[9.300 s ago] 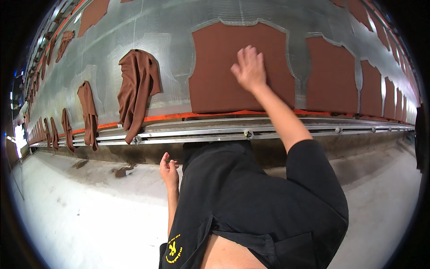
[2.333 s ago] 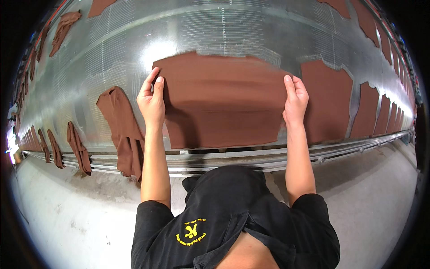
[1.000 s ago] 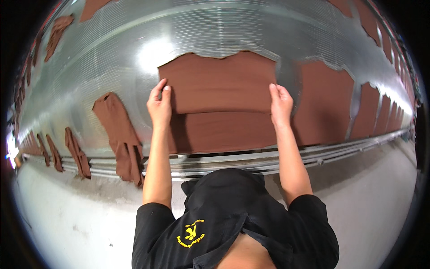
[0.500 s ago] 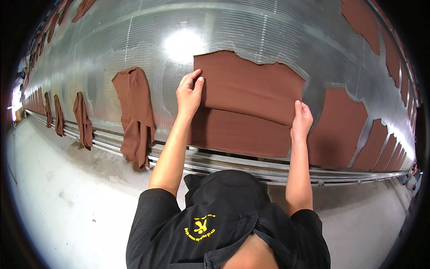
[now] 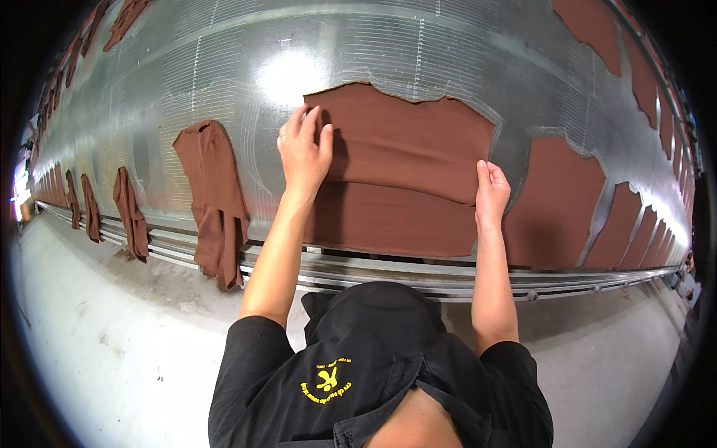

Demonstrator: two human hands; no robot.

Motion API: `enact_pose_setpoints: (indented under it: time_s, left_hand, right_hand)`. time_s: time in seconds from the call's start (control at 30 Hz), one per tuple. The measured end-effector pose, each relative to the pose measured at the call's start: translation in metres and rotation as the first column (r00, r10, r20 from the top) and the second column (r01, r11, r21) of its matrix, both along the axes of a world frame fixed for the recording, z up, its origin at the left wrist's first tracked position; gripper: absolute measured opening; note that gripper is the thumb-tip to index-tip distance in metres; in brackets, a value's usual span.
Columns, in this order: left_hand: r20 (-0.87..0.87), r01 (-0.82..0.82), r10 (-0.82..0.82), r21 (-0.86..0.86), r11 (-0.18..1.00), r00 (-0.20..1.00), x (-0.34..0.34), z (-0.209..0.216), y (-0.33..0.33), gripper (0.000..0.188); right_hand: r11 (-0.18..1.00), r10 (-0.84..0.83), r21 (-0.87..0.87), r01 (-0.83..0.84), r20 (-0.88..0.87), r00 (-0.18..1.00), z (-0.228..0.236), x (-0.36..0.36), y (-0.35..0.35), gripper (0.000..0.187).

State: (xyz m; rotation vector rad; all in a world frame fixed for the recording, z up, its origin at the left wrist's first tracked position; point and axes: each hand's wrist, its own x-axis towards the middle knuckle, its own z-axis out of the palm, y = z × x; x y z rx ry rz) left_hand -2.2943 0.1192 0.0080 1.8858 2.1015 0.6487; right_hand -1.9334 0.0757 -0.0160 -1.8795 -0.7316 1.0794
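Note:
In front of me a brown fabric panel (image 5: 403, 142) lies spread on a shiny grey table (image 5: 276, 142), with a fold line across its middle. Its far edge is cut in curves. My left hand (image 5: 305, 155) is over the panel's left edge, fingers apart, and seems to hold nothing. Along the right edge, my right hand (image 5: 491, 196) pinches the cloth between thumb and fingers.
To the left a crumpled brown fabric piece (image 5: 210, 194) hangs over the table's near rail (image 5: 358, 272), with narrower pieces (image 5: 131, 213) beyond it. Flat brown panels (image 5: 560, 201) lie to the right. White floor (image 5: 97, 321) runs below the rail.
My left hand has loosened from the panel's left edge and its fingers have spread. My right hand stays pinched at the right edge. The whole view has shifted slightly.

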Motion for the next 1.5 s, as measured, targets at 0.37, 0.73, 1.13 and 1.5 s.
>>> enact_pose_setpoints:
  time_s: [0.37,0.73,1.13,1.5]
  left_hand:
    - [-0.198,0.205,-0.227,-0.125,0.971,0.954,0.066,-0.041,0.048,0.089]
    - [-0.198,0.312,-0.336,-0.143,0.939,0.921,0.066,-0.031,0.032,0.088]
    - [-0.169,0.59,-0.608,-0.145,0.794,0.776,0.104,-0.023,0.032,0.083]
    - [-0.213,0.667,-0.675,-0.119,0.736,0.707,0.145,-0.025,0.045,0.083]
  right_hand:
    - [0.999,0.028,-0.024,-0.028,0.0,1.0,0.001,0.0,0.0,0.03]
    - [0.999,0.041,-0.012,-0.042,-0.076,0.996,0.009,0.001,-0.001,0.026]
    - [0.999,0.019,0.038,-0.017,-0.057,0.998,0.012,0.0,0.001,0.021]
    - [0.999,0.026,0.038,-0.025,-0.029,0.999,0.01,0.0,0.003,0.023]
